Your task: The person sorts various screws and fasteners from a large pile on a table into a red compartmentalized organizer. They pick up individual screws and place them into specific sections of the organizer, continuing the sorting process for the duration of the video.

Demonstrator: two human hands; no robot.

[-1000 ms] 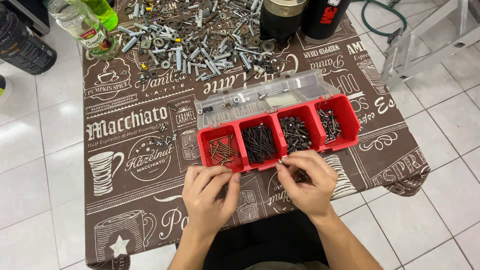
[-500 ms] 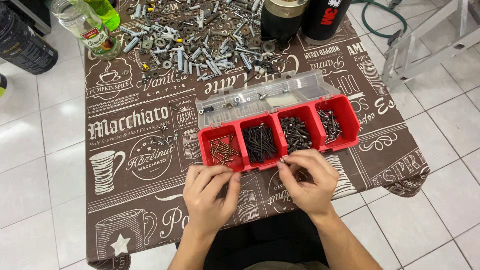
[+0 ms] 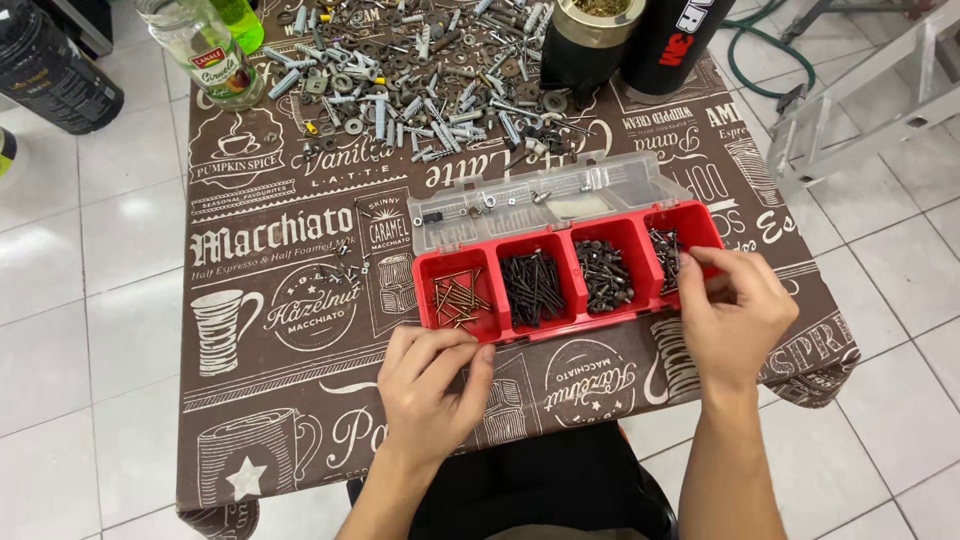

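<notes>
A red tray (image 3: 520, 330) with several compartments lies on the table, its clear lid (image 3: 560, 205) folded open behind it. The compartments hold brass nails (image 3: 458, 298), black screws (image 3: 533, 285), dark screws (image 3: 603, 275) and more dark screws (image 3: 664, 250). My right hand (image 3: 735, 315) is at the rightmost compartment with its fingertips pinched together over the screws; anything between them is too small to see. My left hand (image 3: 430, 385) rests palm down on the tablecloth just in front of the tray's left end, fingers bent and apart, with nothing visible in it.
A big loose heap of screws, washers and wall plugs (image 3: 430, 70) covers the far side of the brown printed tablecloth (image 3: 280, 330). A glass jar (image 3: 210, 50), a dark cup (image 3: 590, 40) and a black bottle (image 3: 675, 40) stand at the back. A metal ladder (image 3: 870, 100) lies at right.
My right hand has moved from the tray's front middle to the rightmost compartment. My left hand has stayed in place.
</notes>
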